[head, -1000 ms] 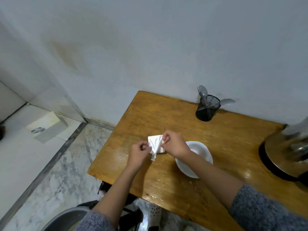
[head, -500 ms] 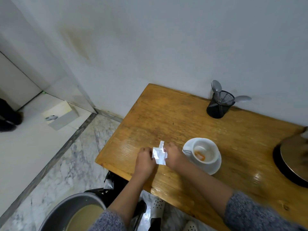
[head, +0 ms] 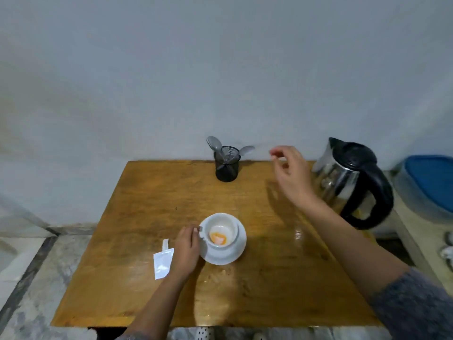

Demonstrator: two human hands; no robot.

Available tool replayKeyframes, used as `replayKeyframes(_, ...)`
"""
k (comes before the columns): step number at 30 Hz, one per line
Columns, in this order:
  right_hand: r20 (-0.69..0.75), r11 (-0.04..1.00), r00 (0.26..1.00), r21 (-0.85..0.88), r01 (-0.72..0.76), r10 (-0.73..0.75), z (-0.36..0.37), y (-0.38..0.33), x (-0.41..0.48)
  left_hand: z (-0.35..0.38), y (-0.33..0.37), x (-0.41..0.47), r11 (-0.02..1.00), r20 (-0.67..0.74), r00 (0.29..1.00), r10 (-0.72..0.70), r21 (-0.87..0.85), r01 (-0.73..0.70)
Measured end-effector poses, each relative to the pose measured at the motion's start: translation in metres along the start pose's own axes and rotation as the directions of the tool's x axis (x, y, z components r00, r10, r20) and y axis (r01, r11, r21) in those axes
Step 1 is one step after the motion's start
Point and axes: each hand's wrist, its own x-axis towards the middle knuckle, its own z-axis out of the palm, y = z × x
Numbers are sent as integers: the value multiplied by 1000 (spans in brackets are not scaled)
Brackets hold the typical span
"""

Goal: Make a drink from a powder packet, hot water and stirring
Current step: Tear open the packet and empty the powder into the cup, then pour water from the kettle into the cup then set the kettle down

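We have let go of the packet (head: 163,262): half a second ago both hands pinched it above the table, and now it lies flat near the table's (head: 147,192) front-left part, its torn strip sticking up at the top. Orange powder (head: 217,238) sits in the bottom of the cup (head: 221,231), so by our reading the emptying step is done and hot water comes next.

Our left hand (head: 186,251) rests at the cup's left side, just beside the saucer (head: 226,251); its fingers curl at the cup's handle, though we cannot quite tell whether they grip it or only touch it. Our right hand (head: 291,175) has lifted toward the table's back edge, empty, fingers loosely spread with thumb and forefinger nearly meeting. It hangs between the black mesh spoon holder (head: 226,165) and the kettle (head: 353,182) at the back-right corner, so either could be its aim; the kettle seems likelier.
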Motion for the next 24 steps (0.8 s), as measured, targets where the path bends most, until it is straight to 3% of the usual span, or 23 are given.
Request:
replayKeyframes(2,-203,997,978,-46,-63,53,-44,17,7,7,1,-3,999,-36,999,-3,-32,2)
replayKeyframes(5,-469,978,869,-48,-205,160,-99,43,5,15,-5,-5,997,-62,998,-6,-76,1)
replayKeyframes(8,-592,933,739,65,-355,323,-129,77,-7,20,-13,-6,996,-56,998,-1,-84,-3)
replayKeyframes(12,-539,812,614,294,-504,576,-127,102,-36,25,-18,-9,998,-48,999,-26,-60,23)
replayKeyframes(15,-459,696,524,490,-525,718,-111,110,-55,27,-22,-7,1000,-23,1000,-17,-26,16)
replayKeyframes(19,-435,635,467,601,-486,770,-108,115,-56,21,-25,-10,998,53,997,58,26,-59)
replayKeyframes(24,-409,598,452,662,-450,793,-110,123,-51,16,-25,-10,991,128,986,105,74,-115)
